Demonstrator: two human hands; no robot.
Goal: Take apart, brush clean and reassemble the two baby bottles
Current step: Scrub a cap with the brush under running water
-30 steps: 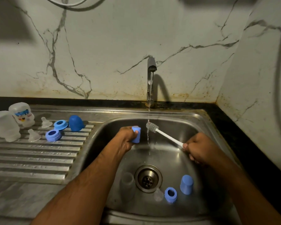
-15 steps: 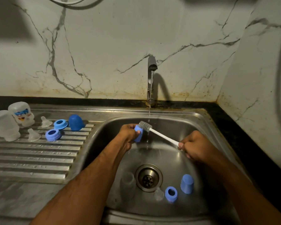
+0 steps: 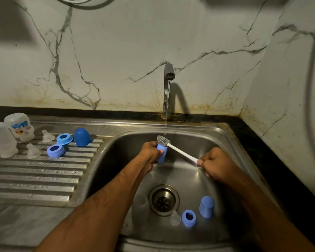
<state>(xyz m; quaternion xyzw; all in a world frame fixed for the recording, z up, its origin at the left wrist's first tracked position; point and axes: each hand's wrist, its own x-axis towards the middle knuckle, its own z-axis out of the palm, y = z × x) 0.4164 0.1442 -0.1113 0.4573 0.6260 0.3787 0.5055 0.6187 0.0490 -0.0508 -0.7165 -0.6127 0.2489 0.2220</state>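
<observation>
while the thin stream from the grey metal tap (image 3: 168,82) falls just behind it, the left hand (image 3: 149,154) has its fingers curled round a small light-blue plastic bottle cap (image 3: 161,153), held over the back of the stainless steel sink basin (image 3: 224,140), and the right hand (image 3: 216,165) grips the end of the white-handled bottle brush (image 3: 182,154), whose grey bristle head (image 3: 163,140) sits at the cap's upper rim. this reads as the brushing step for 1 small part, so the job is to work the bristles into the cap's mouth rather than only across the edge; whether the head is inside or merely resting on top cannot be told from here. it should go well if the left hand turns the cap a little between strokes while the right twists the handle, keeping both under the water so loosened residue runs off. a wet plastic cap is likely slippery, so a firm hold matters. a second light-blue cap (image 3: 207,206), a blue screw ring (image 3: 189,217) and a clear silicone teat (image 3: 175,218) lie near the drain (image 3: 163,200), probably waiting their turn, while 2 translucent bottle bodies (image 3: 19,126) stand upside down on the ribbed draining board (image 3: 35,179) with more blue rings and teats beside them.
</observation>
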